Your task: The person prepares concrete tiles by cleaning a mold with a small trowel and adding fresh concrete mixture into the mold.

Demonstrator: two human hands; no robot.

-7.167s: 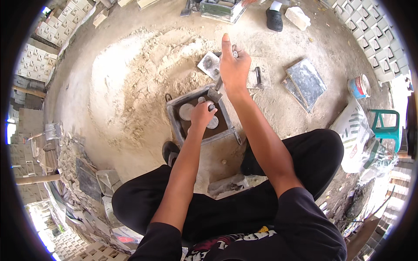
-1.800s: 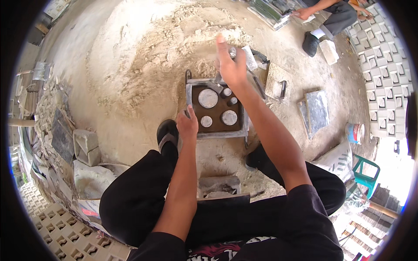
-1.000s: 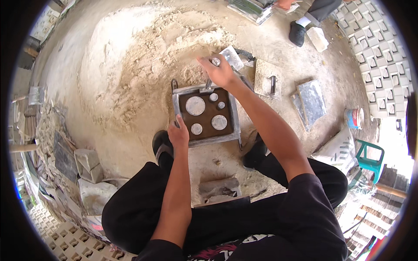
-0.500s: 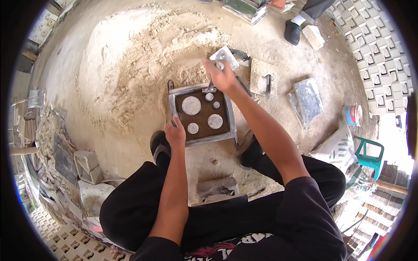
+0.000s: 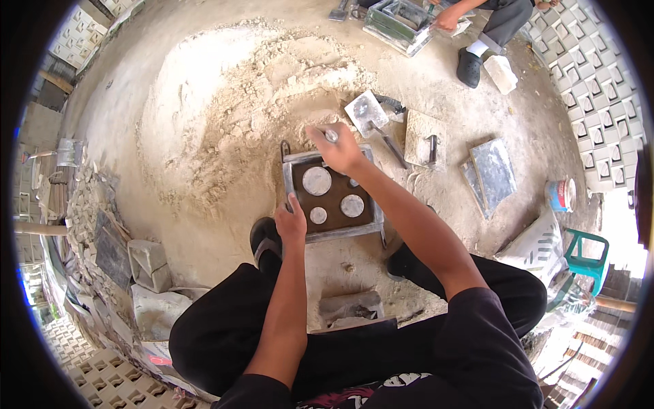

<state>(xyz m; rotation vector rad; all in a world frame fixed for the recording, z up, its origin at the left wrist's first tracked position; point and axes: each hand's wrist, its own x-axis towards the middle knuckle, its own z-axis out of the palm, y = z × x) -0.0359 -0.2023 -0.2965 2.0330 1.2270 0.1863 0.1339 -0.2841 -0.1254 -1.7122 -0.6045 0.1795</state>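
Note:
A square mould frame (image 5: pixel 344 235) of grey, dusty metal or wood lies on the ground in front of me, filled with brown, smooth material. Pale round discs of different sizes sit in it, among them a large one (image 5: pixel 317 181) and a smaller one (image 5: pixel 352 206). My left hand (image 5: pixel 291 221) grips the frame's left side, its thumb over the rim. Above the far edge, my right hand (image 5: pixel 334 146) is closed around an upright tool with a rounded pale handle end (image 5: pixel 332 135); the hand hides its lower part and some discs.
Loose sandy powder (image 5: pixel 238 102) is heaped beyond the frame. A square trowel (image 5: pixel 368 112), a board with a handle (image 5: pixel 424 143) and grey plates (image 5: pixel 490 174) lie rightward. A co-worker's hand (image 5: pixel 446 20) touches another box mould (image 5: pixel 402 24). A green stool (image 5: pixel 586 259) stands far right.
My right hand has moved left and nearer over the frame, so the tool's lower end is now hidden. My left hand keeps its place on the frame. The whole view has shifted slightly.

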